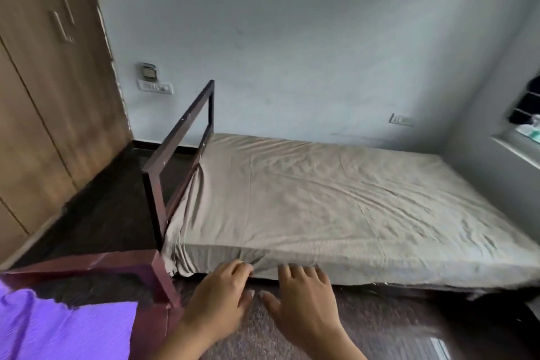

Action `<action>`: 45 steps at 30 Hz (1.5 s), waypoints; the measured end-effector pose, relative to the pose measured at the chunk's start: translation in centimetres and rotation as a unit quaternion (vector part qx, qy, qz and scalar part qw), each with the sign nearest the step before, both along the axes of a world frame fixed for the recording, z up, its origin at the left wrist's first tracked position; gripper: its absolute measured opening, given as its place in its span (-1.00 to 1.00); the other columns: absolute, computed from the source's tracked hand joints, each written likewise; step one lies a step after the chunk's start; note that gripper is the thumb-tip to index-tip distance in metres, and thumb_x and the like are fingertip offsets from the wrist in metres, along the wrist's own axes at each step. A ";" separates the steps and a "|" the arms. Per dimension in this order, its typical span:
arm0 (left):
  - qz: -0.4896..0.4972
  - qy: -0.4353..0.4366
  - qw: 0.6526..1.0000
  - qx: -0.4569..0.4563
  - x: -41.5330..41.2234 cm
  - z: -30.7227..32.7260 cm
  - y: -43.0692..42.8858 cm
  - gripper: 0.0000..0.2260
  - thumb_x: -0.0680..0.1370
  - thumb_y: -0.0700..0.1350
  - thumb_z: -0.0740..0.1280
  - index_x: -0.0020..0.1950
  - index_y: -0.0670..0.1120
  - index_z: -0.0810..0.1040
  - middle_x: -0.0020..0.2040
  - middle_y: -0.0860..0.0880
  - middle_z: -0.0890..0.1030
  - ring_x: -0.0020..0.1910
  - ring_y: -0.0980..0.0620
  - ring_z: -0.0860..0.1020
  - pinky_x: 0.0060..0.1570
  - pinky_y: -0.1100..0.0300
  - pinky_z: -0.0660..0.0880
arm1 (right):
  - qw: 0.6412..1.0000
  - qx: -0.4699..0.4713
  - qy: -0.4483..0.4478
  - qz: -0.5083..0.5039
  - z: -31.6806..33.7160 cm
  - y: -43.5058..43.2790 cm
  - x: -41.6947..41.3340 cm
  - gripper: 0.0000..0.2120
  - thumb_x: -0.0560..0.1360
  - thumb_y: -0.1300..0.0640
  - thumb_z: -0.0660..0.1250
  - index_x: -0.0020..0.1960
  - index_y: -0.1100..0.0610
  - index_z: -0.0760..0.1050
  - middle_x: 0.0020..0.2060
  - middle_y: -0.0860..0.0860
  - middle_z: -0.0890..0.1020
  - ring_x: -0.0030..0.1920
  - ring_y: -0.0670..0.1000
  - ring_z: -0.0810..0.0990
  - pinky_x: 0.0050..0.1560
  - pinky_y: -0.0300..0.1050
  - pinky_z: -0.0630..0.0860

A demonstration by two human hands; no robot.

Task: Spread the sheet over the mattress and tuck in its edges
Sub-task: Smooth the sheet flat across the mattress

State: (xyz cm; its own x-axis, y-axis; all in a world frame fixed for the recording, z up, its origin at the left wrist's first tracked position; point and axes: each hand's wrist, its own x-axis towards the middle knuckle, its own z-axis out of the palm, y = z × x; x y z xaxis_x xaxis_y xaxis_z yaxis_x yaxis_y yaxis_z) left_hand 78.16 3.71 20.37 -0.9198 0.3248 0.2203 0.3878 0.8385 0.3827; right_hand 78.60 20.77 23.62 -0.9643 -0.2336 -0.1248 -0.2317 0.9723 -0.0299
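Flanking the sheet (336, 199): bed frame (178, 140), wardrobe (43, 96).

No legible text or labels anywhere.

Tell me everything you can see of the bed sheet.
The sheet is beige, cloth-like and creased, spread flat over the whole sleeping surface. Its near side hangs down, bunching in folds at the left corner beside the dark bed frame. The left hand and right hand touch its lower near edge with their fingertips.

Sheet (336, 202) matt wrinkled cloth; wardrobe (43, 90) wood-grain.
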 end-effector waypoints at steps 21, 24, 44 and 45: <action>0.175 -0.086 0.981 -0.024 -39.5 -4.9 2.2 -0.60 0.52 0.03 0.19 0.36 0.15 0.26 0.34 0.24 0.32 0.29 0.20 0.33 0.16 0.30 0.34 | 0.989 -0.026 -0.089 0.116 -5.7 -0.4 -44.6 -0.22 0.47 -0.41 -0.01 0.44 0.17 0.15 0.32 0.23 0.37 0.39 0.20 0.21 0.37 0.22 0.08; 0.184 -0.084 0.979 -0.025 -44.1 -6.5 1.1 -0.58 0.51 0.01 0.21 0.37 0.12 0.29 0.34 0.20 0.35 0.27 0.18 0.37 0.15 0.30 0.35 | 0.984 -0.026 -0.093 0.149 -7.6 -2.1 -50.0 -0.24 0.49 -0.38 -0.01 0.46 0.16 0.13 0.37 0.19 0.34 0.46 0.18 0.12 0.41 0.19 0.03; 0.255 -0.119 0.956 -0.078 -65.3 -38.2 -13.1 -0.43 0.62 -0.04 0.04 0.54 -0.13 -0.16 0.55 -0.07 -0.19 0.53 0.00 -0.19 0.37 0.30 -0.33 | 0.974 -0.046 -0.060 0.215 -39.3 -16.6 -70.0 -0.36 0.39 -0.22 0.38 0.29 0.21 0.50 0.34 0.20 0.45 0.39 0.19 0.36 0.34 0.10 0.33; 0.265 -0.126 0.952 -0.086 -65.7 -39.1 -14.0 -0.42 0.60 -0.06 0.09 0.54 -0.16 -0.09 0.56 -0.12 -0.12 0.54 -0.05 -0.13 0.41 0.23 -0.27 | 0.970 -0.050 -0.072 0.227 -40.5 -17.6 -70.8 -0.35 0.53 -0.22 0.18 0.45 0.20 0.30 0.47 0.19 0.24 0.50 0.18 0.13 0.46 0.09 0.09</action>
State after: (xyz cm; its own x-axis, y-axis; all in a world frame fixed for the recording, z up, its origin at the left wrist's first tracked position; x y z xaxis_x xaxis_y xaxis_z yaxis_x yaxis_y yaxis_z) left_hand 12.43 -10.34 -18.74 -0.9811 -0.1888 -0.0426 -0.1934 0.9495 0.2470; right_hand 7.82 3.21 -16.92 -0.7331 -0.6484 -0.2054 -0.6223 0.7613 -0.1822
